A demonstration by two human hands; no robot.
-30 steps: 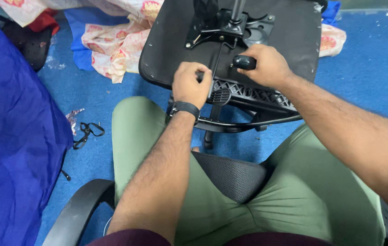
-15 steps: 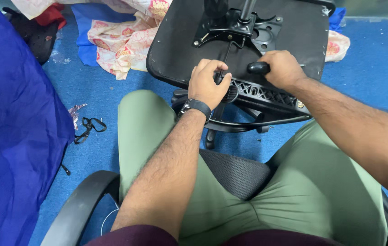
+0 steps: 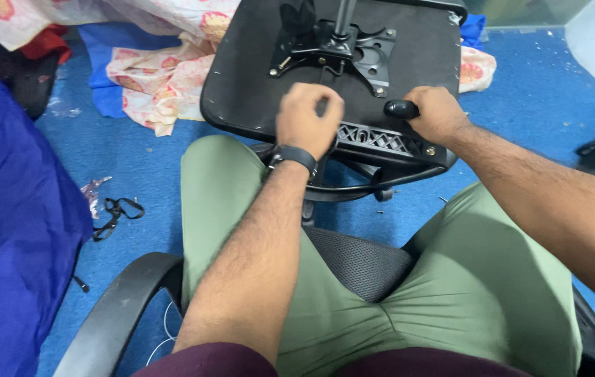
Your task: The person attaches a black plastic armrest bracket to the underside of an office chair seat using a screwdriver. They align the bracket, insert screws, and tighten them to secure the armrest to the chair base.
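Two hands: both busy on upturned chair seat (image 3: 255,84), propped against knees.
Left hand (image 3: 306,120): fisted, contents unclear.
Right hand (image 3: 437,112): wrapped round black knob (image 3: 399,109).
Handling: probably heavy, rigid; best gripped by rim.

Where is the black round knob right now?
In the head view, upper right: the black knob sits on the overturned chair seat, gripped by the right hand.

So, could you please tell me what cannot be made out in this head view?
- Whatever the left hand grips: hidden inside its curled fingers.
- Most of the black knob: the right hand covers it.
- Upturned chair seat: the metal post at its centre is cut off by the top edge.
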